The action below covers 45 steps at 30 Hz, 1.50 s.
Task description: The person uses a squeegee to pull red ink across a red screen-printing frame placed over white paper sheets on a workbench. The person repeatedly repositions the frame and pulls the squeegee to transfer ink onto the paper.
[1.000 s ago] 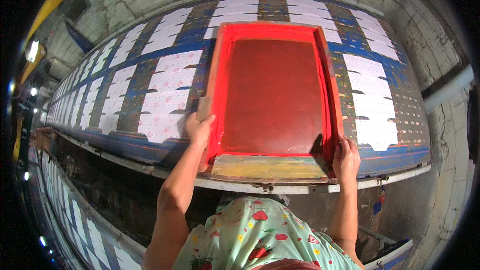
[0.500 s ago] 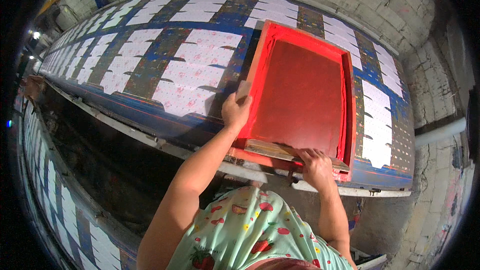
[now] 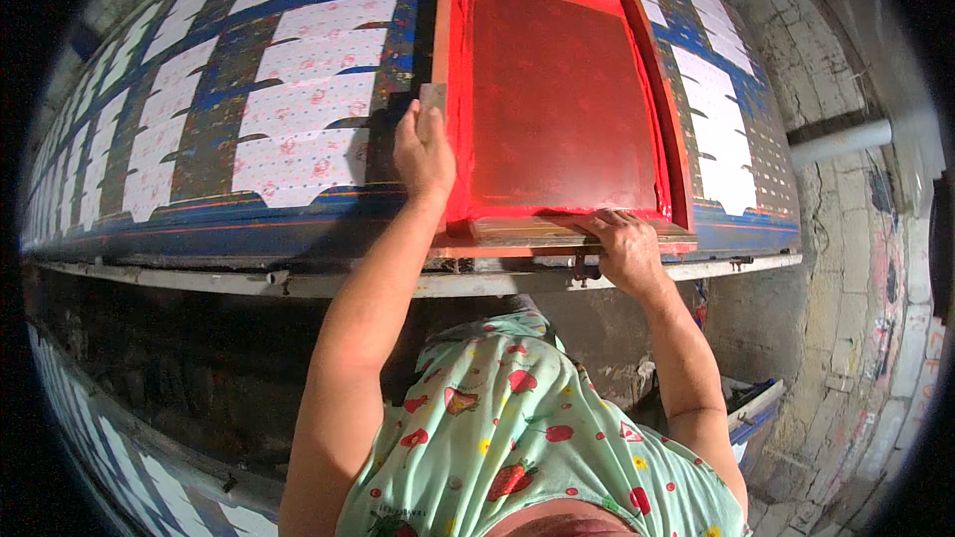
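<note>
A screen printing frame (image 3: 445, 30) lies on the long table, its inner borders smeared with bright red ink around a dark red mesh (image 3: 557, 89). My left hand (image 3: 426, 151) is at the frame's left side, closed on a small wooden handle block (image 3: 433, 95) that sticks out there. At the near end, my right hand (image 3: 629, 247) grips the right part of a wooden squeegee (image 3: 527, 228). The squeegee lies across the frame's near edge; its blade is hidden. Left of the frame is a white fabric piece (image 3: 316, 89) with small pink and blue prints.
More white cut pieces (image 3: 716, 129) lie in rows along the blue and brown table (image 3: 199, 234). A pale metal rail (image 3: 348, 282) with small stops runs along its near edge. At the right a pipe (image 3: 846, 144) meets a block wall. Another table (image 3: 109, 447) with white pieces stands lower left.
The view has tilted, so the table and frame sit higher and further left in it. Both hands keep their grips, with the squeegee still at the frame's near end.
</note>
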Available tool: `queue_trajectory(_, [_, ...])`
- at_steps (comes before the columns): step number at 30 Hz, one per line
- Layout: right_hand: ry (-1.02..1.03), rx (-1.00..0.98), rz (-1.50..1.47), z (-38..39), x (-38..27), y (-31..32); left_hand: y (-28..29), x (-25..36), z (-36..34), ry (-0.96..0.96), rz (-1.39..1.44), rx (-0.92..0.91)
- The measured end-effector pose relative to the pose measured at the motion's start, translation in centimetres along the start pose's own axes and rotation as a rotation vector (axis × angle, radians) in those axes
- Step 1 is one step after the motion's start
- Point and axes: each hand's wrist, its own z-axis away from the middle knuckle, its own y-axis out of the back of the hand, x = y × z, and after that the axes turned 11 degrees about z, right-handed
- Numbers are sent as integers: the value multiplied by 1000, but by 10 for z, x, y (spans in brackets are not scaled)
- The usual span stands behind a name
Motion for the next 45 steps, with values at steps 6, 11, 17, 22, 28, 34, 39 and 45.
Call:
queue_trajectory(6, [44,182,15,-43,19,-22,2,2,-1,87,95,-19])
queue_trajectory(11, [60,198,62,-132,66,-39,6,17,4,127,86,-44])
queue_trajectory(17, [63,212,178,-268,145,-65,2,25,3,144,-40,-34])
queue_trajectory(22, [23,180,267,-382,203,-87,4,22,6,80,-125,-15])
queue_trajectory(28, [13,136,204,-494,256,-78,7,16,8,93,-127,-1])
queue_trajectory(34, [28,179,215,-530,283,-83,6,12,11,66,-129,28])
queue_trajectory(39, [106,150,164,-540,293,-79,6,10,11,13,-201,18])
queue_trajectory(45, [258,48,103,-502,275,-55,0,12,6,-4,-192,23])
